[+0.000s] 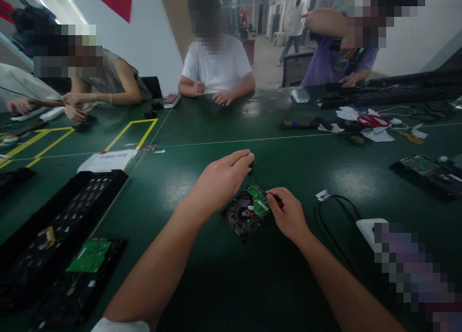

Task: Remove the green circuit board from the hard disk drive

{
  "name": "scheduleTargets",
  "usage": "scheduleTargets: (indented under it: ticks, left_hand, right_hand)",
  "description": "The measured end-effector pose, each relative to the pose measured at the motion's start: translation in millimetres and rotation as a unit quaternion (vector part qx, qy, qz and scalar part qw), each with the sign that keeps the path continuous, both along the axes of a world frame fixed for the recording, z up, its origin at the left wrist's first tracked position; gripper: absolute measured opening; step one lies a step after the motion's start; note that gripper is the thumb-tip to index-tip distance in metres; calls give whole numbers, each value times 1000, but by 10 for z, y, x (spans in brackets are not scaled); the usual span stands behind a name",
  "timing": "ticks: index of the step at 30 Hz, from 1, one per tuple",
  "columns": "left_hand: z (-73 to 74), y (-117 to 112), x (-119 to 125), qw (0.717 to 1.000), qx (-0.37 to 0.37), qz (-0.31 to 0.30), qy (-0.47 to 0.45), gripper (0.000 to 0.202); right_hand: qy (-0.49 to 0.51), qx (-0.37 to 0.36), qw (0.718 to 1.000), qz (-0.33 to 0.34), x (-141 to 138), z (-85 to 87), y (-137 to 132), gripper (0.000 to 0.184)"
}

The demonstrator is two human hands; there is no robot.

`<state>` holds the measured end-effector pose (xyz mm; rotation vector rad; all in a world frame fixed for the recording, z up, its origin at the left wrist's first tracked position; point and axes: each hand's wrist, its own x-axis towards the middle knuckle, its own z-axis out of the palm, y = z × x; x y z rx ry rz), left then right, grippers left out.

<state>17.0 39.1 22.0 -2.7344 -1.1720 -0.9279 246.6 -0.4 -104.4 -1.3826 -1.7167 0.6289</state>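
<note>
A hard drive (234, 219) lies on the green table with its green circuit board (258, 199) facing up. Above its far edge, my left hand (225, 175) is closed around the dark handle of a screwdriver (252, 165). The thin shaft points down to the board's upper edge; whether the tip sits in a screw is too small to tell. At the drive's right corner, my right hand (288, 214) is closed, with a slim dark tool (275, 195) between thumb and fingers. Its inner end is at the board's edge, and its exact kind is unclear.
To the left are a long black tray (119, 177) with small parts and another drive-like unit with a green board (90, 256). A white device (366, 228) with a black cable lies right. Further right sits another circuit board unit (420, 166). Several people work around the table.
</note>
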Motion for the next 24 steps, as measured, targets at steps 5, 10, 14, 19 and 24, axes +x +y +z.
scheduleTargets:
  ticks: [5,10,14,19,24]
  left_hand:
    - [-34,-25,77,999,6,38,-23,23]
    - [-159,12,156,997,11,37,-74,24]
    - [-203,33,172,995,-1,39,-97,20]
    - [-75,-33,159,997,-15,57,-40,14]
    - [-16,-42,123,997,-31,69,-24,18]
  right_hand:
    - [-7,-1,1000,1,7,-19,-6,21]
    - [-9,3,1000,3,17,-43,-3,21]
    - [-10,5,1000,1,11,-45,0,22]
    - [-11,5,1000,1,5,-35,1,23]
    - [-16,1,1000,-1,0,-28,-2,23]
